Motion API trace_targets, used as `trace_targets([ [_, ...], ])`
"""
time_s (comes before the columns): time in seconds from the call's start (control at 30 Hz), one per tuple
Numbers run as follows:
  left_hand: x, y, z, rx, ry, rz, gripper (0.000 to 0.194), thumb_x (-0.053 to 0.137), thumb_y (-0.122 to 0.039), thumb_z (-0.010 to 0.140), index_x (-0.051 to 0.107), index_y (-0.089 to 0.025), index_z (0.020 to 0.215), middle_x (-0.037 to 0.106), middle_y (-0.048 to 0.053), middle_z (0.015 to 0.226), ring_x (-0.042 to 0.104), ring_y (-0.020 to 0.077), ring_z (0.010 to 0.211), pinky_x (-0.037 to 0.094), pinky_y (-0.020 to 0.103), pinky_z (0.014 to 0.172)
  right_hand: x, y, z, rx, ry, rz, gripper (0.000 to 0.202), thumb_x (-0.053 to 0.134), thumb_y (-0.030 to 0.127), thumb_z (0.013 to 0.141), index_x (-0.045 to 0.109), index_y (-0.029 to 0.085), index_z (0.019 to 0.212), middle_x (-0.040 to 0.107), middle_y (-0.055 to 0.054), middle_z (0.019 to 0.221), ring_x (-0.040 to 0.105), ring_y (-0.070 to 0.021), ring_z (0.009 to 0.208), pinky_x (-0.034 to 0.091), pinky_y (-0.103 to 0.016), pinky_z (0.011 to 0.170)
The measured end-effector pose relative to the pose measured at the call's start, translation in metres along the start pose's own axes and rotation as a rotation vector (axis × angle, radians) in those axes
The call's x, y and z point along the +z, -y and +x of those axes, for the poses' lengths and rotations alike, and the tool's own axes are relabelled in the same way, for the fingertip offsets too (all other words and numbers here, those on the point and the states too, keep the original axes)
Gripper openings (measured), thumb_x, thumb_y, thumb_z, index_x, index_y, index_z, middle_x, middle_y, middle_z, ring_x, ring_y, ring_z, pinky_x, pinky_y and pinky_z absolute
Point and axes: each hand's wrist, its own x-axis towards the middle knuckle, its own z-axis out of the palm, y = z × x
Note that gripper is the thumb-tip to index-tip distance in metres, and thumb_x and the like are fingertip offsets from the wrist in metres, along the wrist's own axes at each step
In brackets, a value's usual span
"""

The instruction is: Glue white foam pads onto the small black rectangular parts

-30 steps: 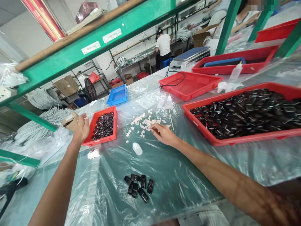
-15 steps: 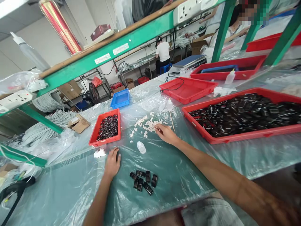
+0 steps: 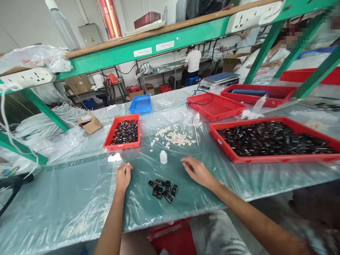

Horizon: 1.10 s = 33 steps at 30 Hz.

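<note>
My left hand (image 3: 124,176) rests on the plastic-covered table with its fingers curled in; whatever is in it, if anything, is hidden. My right hand (image 3: 197,170) hovers or rests to the right, fingertips drawn together toward the middle; anything between them is too small to make out. Between the hands, nearer to me, lies a group of several small black rectangular parts (image 3: 159,192). A small whitish translucent bottle (image 3: 163,157) stands beyond them. Farther out is a scatter of small white pieces (image 3: 180,137), with a thin stick (image 3: 196,136) at its right edge.
A red tray (image 3: 108,139) of dark parts sits at left, a larger red tray (image 3: 225,152) of black parts at right. Behind are a blue tray (image 3: 140,103) and a red tray (image 3: 216,106). Crumpled white tissue (image 3: 114,157) lies near my left hand. A green shelf beam (image 3: 114,58) crosses above.
My right hand has drawn back from the white pieces toward me. My left hand's fingers have curled in more. The view has shifted; the black parts lie as before.
</note>
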Motion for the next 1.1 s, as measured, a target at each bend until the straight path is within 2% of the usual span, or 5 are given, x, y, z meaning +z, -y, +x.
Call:
trace_targets([
  [0.2, 0.02, -0.013, -0.011, 0.17, 0.139, -0.164, 0.057, 0.036, -0.039, 0.114, 0.061, -0.022, 0.066, 0.068, 0.001, 0.068, 0.065, 0.0168, 0.065, 0.053, 0.031, 0.072, -0.016, 0.048, -0.084, 0.046, 0.107, -0.257, 0.051, 0.057, 0.036, 0.109, 0.055, 0.026, 0.159, 0.062, -0.016, 0.161, 0.064, -0.0337, 0.146, 0.059, -0.055, 0.12],
  [0.47, 0.011, -0.019, 0.001, 0.484, 0.433, -0.161, 0.033, 0.046, -0.029, 0.111, 0.067, -0.024, 0.087, 0.074, 0.002, 0.088, 0.072, 0.0196, 0.086, 0.056, 0.032, 0.082, -0.019, 0.059, -0.089, -0.019, 0.262, -0.495, 0.058, 0.049, 0.033, 0.112, 0.046, 0.015, 0.167, 0.041, -0.02, 0.178, 0.041, -0.0348, 0.166, 0.049, -0.059, 0.13],
  [0.6, 0.001, -0.002, 0.014, 0.653, 0.394, 0.04, 0.028, 0.043, -0.023, 0.113, 0.068, -0.025, 0.099, 0.077, 0.003, 0.096, 0.076, 0.02, 0.085, 0.058, 0.032, 0.074, -0.019, 0.058, -0.09, -0.096, 0.296, -0.524, 0.066, 0.048, 0.03, 0.112, 0.032, 0.022, 0.175, 0.036, -0.014, 0.182, 0.033, -0.0326, 0.171, 0.046, -0.06, 0.133],
  [0.77, 0.024, -0.01, 0.0, 0.702, 0.357, -0.011, 0.024, 0.042, -0.019, 0.112, 0.064, -0.025, 0.108, 0.076, 0.003, 0.094, 0.078, 0.0202, 0.078, 0.057, 0.032, 0.06, -0.018, 0.054, -0.093, -0.063, 0.292, -0.516, 0.071, 0.051, 0.031, 0.107, 0.032, 0.025, 0.176, 0.042, -0.011, 0.179, 0.043, -0.0334, 0.166, 0.054, -0.059, 0.128],
  [1.1, 0.03, -0.014, -0.017, 0.595, 0.377, -0.166, 0.021, 0.048, -0.013, 0.105, 0.063, -0.027, 0.111, 0.074, 0.004, 0.086, 0.077, 0.0239, 0.072, 0.062, 0.039, 0.051, -0.015, 0.047, -0.102, -0.036, 0.295, -0.492, 0.082, 0.052, 0.029, 0.095, 0.034, 0.028, 0.176, 0.045, -0.009, 0.178, 0.054, -0.0397, 0.157, 0.065, -0.063, 0.115],
])
